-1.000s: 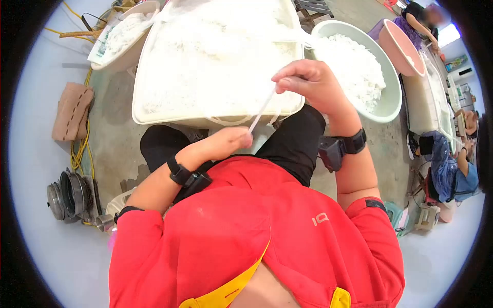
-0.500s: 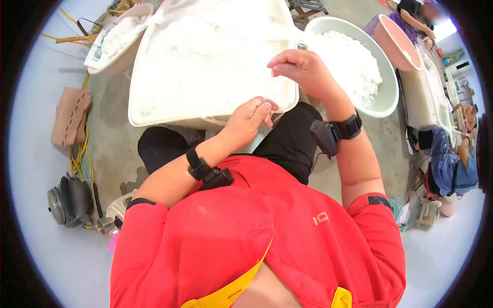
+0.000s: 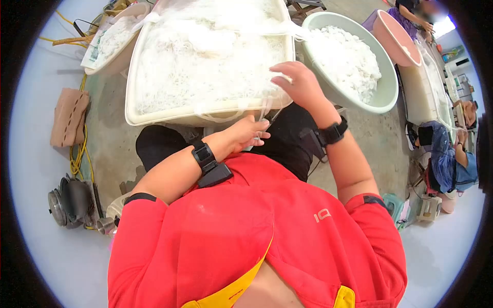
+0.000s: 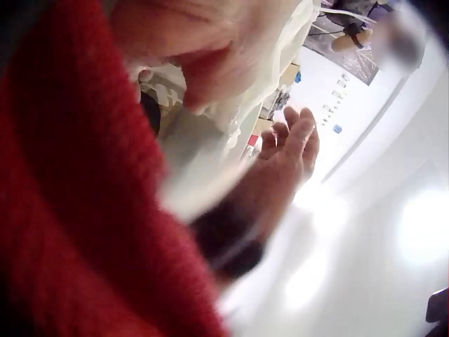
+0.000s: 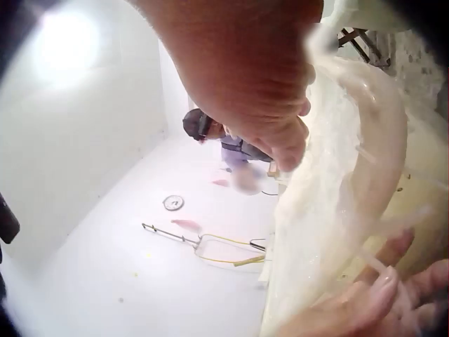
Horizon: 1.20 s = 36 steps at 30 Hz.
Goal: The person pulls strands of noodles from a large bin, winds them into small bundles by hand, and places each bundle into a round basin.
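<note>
white strand [image 3: 265, 107] hangs at the tub's [image 3: 164, 115] near rim, pinched by l. hand [image 3: 240, 134]; r. hand [image 3: 302, 86] is open above, nothing visible in grip. risk, imo: a hard tug cd snap it, or snagged strands cd spill over w/ it.

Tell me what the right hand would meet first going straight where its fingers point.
Likely the white strands in the large tub, though the head view leaves unclear whether the right hand would pass above them.
</note>
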Each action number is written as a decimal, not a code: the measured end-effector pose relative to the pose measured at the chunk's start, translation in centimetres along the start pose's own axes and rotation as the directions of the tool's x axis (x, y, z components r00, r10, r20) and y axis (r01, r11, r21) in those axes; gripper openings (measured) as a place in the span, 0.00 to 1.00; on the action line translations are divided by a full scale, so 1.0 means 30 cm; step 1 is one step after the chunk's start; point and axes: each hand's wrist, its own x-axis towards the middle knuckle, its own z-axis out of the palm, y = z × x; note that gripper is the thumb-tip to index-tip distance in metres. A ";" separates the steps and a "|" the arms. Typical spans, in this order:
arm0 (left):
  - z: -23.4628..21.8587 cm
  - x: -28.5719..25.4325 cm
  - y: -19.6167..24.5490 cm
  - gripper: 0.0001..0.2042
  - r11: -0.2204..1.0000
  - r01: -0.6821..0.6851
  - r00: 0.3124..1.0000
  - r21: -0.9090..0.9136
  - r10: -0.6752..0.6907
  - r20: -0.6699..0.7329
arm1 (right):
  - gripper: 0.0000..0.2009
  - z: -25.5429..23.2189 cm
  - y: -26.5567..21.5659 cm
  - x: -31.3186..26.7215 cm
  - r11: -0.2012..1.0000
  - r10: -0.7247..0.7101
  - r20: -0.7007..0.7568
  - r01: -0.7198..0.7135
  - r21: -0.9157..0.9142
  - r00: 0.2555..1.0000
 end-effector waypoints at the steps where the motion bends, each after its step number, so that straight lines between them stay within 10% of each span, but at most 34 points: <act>1: 0.000 -0.001 0.002 0.20 0.999 -0.017 1.000 0.049 0.018 -0.020 | 0.07 -0.021 -0.026 -0.017 0.982 0.174 -0.006 -0.173 0.076 0.985; 6: -0.002 -0.022 0.014 0.28 0.989 0.012 0.996 0.147 0.001 -0.089 | 0.11 -0.103 -0.052 -0.212 0.516 0.773 0.340 -0.843 0.152 0.535; 9: 0.042 -0.072 0.067 0.27 0.983 -0.058 0.993 0.173 0.075 -0.091 | 0.15 -0.009 -0.027 -0.336 0.647 0.683 0.283 -0.738 0.193 0.673; 12: 0.023 -0.034 0.017 0.25 0.966 -0.243 0.966 0.090 0.249 -0.065 | 0.13 0.052 -0.044 -0.334 0.540 0.672 0.409 -0.787 0.299 0.617; 18: -0.019 0.008 -0.025 0.19 0.968 -0.213 0.968 -0.136 0.190 -0.162 | 0.08 0.078 -0.073 -0.350 0.436 0.640 0.442 -0.771 0.465 0.629; 23: -0.019 0.009 -0.022 0.14 0.979 -0.110 0.991 -0.170 0.121 0.052 | 0.07 0.042 -0.113 -0.324 0.463 0.531 0.418 -0.666 0.585 0.737; 29: 0.010 -0.018 -0.004 0.11 0.991 -0.031 0.975 -0.130 0.059 0.215 | 0.08 0.026 -0.138 -0.245 0.280 0.599 0.491 -0.740 0.612 0.633; 36: 0.044 -0.077 0.168 0.11 0.973 -0.216 0.953 0.078 0.193 0.233 | 0.11 0.014 -0.099 -0.202 0.585 0.696 0.201 -0.707 0.398 0.689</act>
